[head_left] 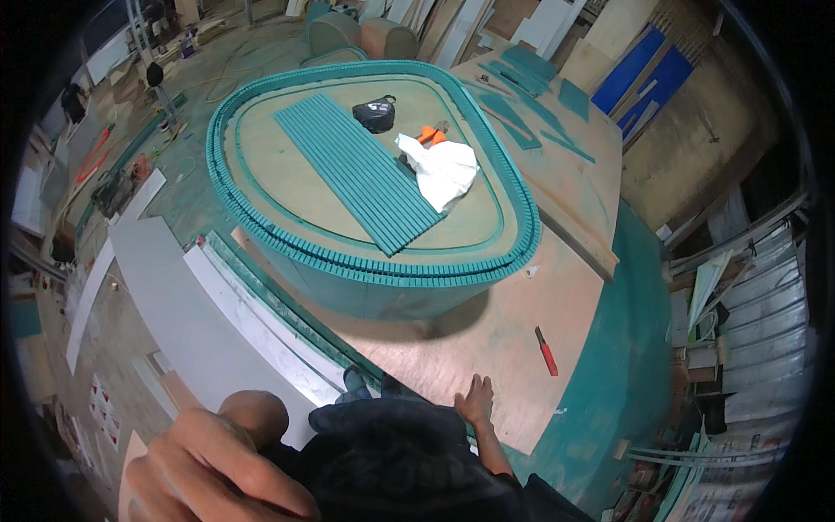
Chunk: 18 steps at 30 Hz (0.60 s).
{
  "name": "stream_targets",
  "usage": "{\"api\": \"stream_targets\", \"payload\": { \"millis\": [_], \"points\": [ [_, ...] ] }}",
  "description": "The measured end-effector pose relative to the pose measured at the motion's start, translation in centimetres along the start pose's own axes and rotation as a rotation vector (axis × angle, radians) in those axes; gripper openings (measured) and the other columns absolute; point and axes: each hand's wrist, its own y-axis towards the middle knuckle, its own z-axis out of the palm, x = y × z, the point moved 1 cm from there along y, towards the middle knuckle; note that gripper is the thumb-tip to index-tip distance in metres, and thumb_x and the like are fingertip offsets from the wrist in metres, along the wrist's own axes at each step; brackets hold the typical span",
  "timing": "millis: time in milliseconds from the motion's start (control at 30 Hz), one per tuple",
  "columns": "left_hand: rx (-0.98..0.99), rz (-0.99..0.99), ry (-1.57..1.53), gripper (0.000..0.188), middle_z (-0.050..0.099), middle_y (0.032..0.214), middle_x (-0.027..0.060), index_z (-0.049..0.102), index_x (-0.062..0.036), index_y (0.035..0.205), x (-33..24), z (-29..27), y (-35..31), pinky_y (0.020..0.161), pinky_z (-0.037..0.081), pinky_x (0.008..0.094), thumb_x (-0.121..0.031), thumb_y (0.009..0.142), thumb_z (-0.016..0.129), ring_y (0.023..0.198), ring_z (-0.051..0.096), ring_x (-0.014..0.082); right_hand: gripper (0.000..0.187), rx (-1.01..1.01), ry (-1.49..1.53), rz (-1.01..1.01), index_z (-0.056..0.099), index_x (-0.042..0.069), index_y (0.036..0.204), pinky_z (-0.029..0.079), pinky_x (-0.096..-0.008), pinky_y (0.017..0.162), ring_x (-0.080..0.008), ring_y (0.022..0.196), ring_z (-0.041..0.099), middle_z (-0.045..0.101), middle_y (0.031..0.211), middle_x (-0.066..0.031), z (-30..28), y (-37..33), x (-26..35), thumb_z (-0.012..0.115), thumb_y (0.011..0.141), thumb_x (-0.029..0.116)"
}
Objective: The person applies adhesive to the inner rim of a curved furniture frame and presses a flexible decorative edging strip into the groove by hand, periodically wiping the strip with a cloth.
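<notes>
My right hand [475,402] lies flat on the near edge of a big plywood tabletop [487,331], fingers apart and holding nothing. A red utility knife [546,351] lies on the plywood to the right of it. My left hand [217,470] is raised close to the camera at the lower left, large and blurred, fingers held together; nothing shows in it. On the table farther off stands a large teal oval form [374,261] with a slotted rim. A teal slatted panel [357,170] lies across its top.
On the oval form lie a black tape-measure-like object [375,113], a crumpled white bag [444,170] and an orange-handled tool [430,135]. Teal strips [522,96] lie at the table's far end. Curved white panels [217,313] lean at the left. Boards and clutter ring the floor.
</notes>
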Motion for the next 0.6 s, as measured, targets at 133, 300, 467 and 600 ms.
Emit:
{"api": "stream_targets", "payload": {
  "millis": [133, 300, 467, 600],
  "points": [
    [0.0, 0.032, -0.057, 0.007, 0.072, 0.079, 0.0113, 0.075, 0.0005, 0.09, 0.4, -0.7, 0.2, 0.066, 0.052, 0.033, -0.005, 0.089, 0.07, 0.072, 0.068, 0.0213, 0.124, 0.227, -0.04, 0.089, 0.007, 0.008, 0.167, 0.029, -0.0676, 0.118, -0.0543, 0.156, 0.004, -0.003, 0.171, -0.0309, 0.6, -0.6, 1.8, 0.083, 0.079, 0.05],
    [-0.05, -0.005, -0.095, 0.008, 0.071, 0.079, 0.0115, 0.074, 0.0, 0.093, 2.9, -2.6, 0.4, 0.064, 0.051, 0.0325, -0.004, 0.088, 0.07, 0.071, 0.067, 0.0203, 0.134, 0.256, -0.078, 0.086, 0.004, 0.009, 0.167, 0.03, -0.0667, 0.118, -0.057, 0.155, 0.005, -0.006, 0.169, -0.0335, 0.4, 0.1, 2.6, 0.085, 0.074, 0.059],
    [-0.22, -0.365, 0.104, 0.01, 0.071, 0.079, 0.0116, 0.074, -0.0005, 0.096, 9.4, -3.5, -0.8, 0.062, 0.049, 0.032, -0.003, 0.087, 0.071, 0.069, 0.066, 0.0192, 0.134, 0.23, -0.098, 0.031, 0.005, 0.009, 0.167, 0.032, -0.0666, 0.117, -0.0587, 0.154, 0.007, -0.005, 0.169, -0.0343, 0.9, 0.0, 0.8, 0.085, 0.073, 0.063],
    [0.034, -0.537, 0.541, 0.014, 0.071, 0.081, 0.0133, 0.074, 0.0005, 0.1, 17.5, -1.3, 0.2, 0.063, 0.049, 0.0335, -0.001, 0.086, 0.07, 0.069, 0.065, 0.022, 0.135, 0.276, -0.08, 0.031, 0.006, 0.008, 0.167, 0.028, -0.0654, 0.12, -0.0622, 0.152, 0.004, -0.007, 0.168, -0.0352, 0.5, 0.0, 1.2, 0.084, 0.073, 0.064]
  ]
}}
